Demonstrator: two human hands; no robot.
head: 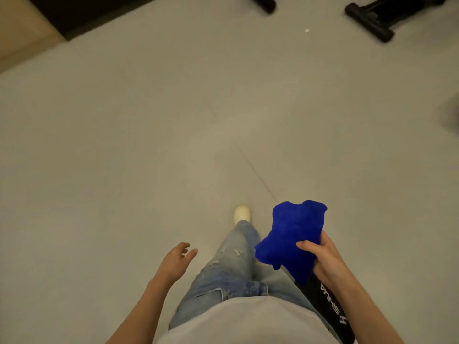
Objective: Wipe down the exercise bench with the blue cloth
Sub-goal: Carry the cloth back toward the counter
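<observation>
Grey flooring fills the view. The left hand hangs with fingers loosely spread, holding nothing. A jeans leg and a white shoe lie between the hands. The bunched blue cloth is gripped by the right hand, thumb on top, and projects forward and left of that grip. Black equipment feet stand well ahead of the grip; the type cannot be told.

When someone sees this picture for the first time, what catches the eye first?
The bright blue cloth, bunched in the right hand at lower right, stands out against the pale floor. The left hand hangs open and empty, lower centre. Black equipment feet show at top right.
</observation>
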